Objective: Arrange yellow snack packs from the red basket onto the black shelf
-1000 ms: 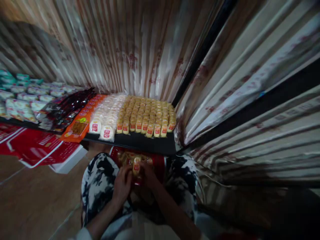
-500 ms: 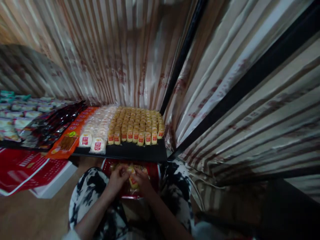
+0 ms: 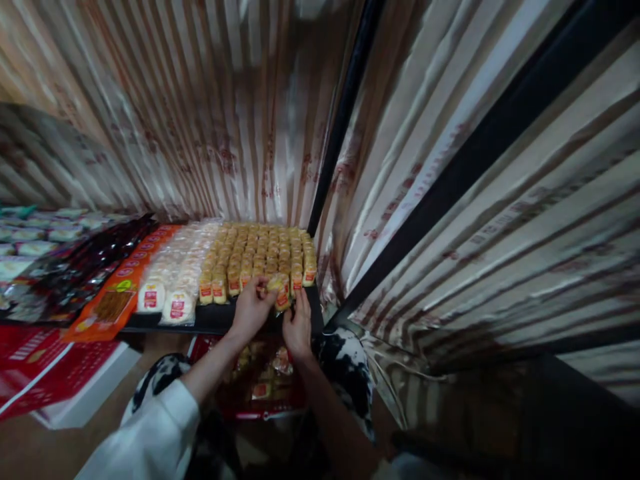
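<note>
In the head view, a yellow plastic-wrapped cake with a red label (image 3: 282,292) stands tilted at the front of the packed rows on the shelf. My left hand (image 3: 254,305) pinches its upper left side between bent fingers and thumb. On the other side, my right hand (image 3: 299,325) has its fingers stretched out, close against the cake's right edge and the front row. Behind them are tight rows of matching wrapped cakes (image 3: 250,250). Between my knees, a red box (image 3: 235,408) holds more wrapped yellow pieces.
Left along the black shelf (image 3: 195,319) lie round white wrapped cakes (image 3: 179,307), an orange packet (image 3: 107,308), dark glossy packets (image 3: 83,263) and white packs (image 3: 35,235). A red and white carton (image 3: 75,380) is below left. Striped curtain (image 3: 240,107) and black posts (image 3: 345,120) border the shelf.
Both hands have moved up and forward from the red box to the front of the shelf, carrying a wrapped cake. The view has shifted slightly right.
</note>
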Available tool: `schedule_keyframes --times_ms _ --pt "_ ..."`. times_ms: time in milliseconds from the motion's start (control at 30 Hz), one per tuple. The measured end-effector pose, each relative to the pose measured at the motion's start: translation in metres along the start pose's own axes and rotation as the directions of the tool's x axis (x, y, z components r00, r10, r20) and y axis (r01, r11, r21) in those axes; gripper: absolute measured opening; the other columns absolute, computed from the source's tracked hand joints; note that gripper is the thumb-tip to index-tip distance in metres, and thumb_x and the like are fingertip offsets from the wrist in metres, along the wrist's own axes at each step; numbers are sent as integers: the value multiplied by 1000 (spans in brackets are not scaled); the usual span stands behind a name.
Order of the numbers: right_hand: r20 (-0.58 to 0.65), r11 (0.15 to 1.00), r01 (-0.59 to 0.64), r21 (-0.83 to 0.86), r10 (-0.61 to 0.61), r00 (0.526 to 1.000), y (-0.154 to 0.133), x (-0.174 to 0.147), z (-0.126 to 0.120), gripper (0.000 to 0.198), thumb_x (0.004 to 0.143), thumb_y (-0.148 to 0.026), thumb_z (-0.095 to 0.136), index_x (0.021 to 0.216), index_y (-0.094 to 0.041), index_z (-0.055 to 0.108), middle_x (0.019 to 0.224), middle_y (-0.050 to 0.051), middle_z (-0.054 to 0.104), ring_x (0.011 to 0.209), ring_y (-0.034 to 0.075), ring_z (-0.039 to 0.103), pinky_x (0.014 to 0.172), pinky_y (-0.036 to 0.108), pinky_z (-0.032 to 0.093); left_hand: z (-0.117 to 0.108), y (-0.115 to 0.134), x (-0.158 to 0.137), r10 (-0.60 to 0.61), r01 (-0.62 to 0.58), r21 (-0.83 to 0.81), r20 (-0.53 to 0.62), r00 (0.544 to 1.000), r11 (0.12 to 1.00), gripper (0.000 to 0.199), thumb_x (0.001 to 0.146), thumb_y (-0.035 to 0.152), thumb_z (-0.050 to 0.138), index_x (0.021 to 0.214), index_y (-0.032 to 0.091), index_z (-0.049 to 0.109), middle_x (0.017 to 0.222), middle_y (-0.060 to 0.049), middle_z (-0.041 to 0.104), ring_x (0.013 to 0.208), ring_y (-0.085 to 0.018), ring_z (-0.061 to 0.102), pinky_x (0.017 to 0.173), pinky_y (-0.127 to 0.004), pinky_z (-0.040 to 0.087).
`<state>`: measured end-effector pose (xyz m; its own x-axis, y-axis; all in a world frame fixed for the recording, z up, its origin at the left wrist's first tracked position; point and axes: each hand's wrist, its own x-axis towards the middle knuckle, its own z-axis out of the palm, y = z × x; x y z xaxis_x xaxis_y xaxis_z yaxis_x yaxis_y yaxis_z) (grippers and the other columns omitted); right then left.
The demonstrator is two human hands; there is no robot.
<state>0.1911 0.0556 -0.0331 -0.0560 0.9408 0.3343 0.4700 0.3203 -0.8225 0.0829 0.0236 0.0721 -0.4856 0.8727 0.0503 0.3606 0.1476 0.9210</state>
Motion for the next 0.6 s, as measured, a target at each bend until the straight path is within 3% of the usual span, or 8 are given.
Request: schedule_keyframes --times_ms 133,267,600 --pt "22 995 44 -86 -43 999 11 6 7 58 73 -10 40 131 -11 41 137 13 40 131 24 29 108 46 26 31 18 26 122 -123 62 8 992 991 26 72 21 57 97 15 57 85 -2 62 61 -9 53 62 -22 44" --pt "32 991 77 -109 -74 997 15 4 7 55 75 -10 38 130 -10 42 134 14 44 130 24 32 107 45 29 59 27 42 188 -199 139 93 978 970 26 74 16 55 99 15 57 87 -3 63 70 -11 56 72 -25 46" --pt "-14 991 83 -108 -85 996 14 0 8 45 81 -14 35 125 -7 46 126 18 50 127 26 34 106 46 30 98 4 65 309 -379 257 276 910 889 33 76 11 51 108 13 56 107 -9 59 96 -18 56 87 -30 44"
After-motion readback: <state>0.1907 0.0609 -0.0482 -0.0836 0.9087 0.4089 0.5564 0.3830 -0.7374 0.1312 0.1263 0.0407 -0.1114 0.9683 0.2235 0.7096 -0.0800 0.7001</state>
